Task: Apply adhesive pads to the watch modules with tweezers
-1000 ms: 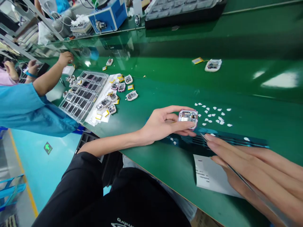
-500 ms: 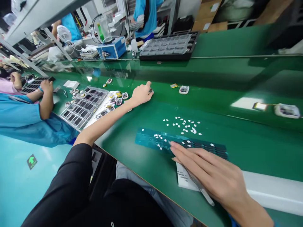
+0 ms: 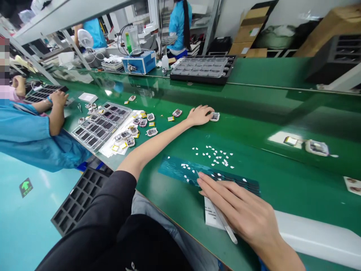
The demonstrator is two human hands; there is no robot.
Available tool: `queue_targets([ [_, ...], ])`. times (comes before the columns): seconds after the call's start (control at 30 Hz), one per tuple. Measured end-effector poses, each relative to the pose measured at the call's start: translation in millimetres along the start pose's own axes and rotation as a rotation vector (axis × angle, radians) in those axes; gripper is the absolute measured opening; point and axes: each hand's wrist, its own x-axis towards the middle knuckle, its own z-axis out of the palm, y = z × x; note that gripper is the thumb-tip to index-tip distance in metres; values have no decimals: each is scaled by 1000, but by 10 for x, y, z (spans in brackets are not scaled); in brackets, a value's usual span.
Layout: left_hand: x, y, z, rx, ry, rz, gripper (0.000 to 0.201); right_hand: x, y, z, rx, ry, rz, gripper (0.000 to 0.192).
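My left hand [image 3: 199, 115] is stretched far out over the green belt [image 3: 254, 113], its fingertips closed on a small white-rimmed device [image 3: 215, 116]. A similar device [image 3: 177, 112] and a yellow battery [image 3: 170, 118] lie just left of that hand. My right hand [image 3: 245, 212] rests near the front edge and holds thin tweezers [image 3: 224, 224] over a white paper slip [image 3: 210, 220]. The tweezer tips point at a blue-green film strip [image 3: 175, 169]. Several small white bits [image 3: 216, 155] are scattered beyond the strip.
A person in a blue top [image 3: 25, 131] works at the left beside a clear tray of dark screens [image 3: 97, 126] and several loose devices [image 3: 135, 130]. A black tray [image 3: 203, 67] and blue box [image 3: 139, 62] stand at the back. Another device [image 3: 317, 147] lies on the right.
My left hand carried a pink-rimmed device away from the strip, set it down far out on the belt, then moved right onto another device. My right hand stayed by the strip.
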Motion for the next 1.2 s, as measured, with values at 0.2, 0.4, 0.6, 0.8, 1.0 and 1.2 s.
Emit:
queue_targets([
  [0.2, -185, -3, -140, -147, -77, 14, 11, -35, 11, 20, -8, -22, 10, 46],
  [0.4, -1029, 240, -202, -507, 172, 195, 19, -65, -7, -19, 61, 32, 105, 61],
  [0.6, -1996, 523, -321, -1230, -156, 16, 48, -114, -92, 55, 186, 116, 308, 27],
  [0.8, -2257, 623, -244, -1476, -289, -86, 54, -86, -141, 136, 113, 84, 544, 22],
  [1.0, -2364, 674, -189, -1599, -328, -126, 37, -42, -119, 151, -30, 75, 544, 39],
  [1.2, -2444, 691, -223, -1481, -265, -73, 26, -61, -84, 111, -122, 69, 438, 51],
])
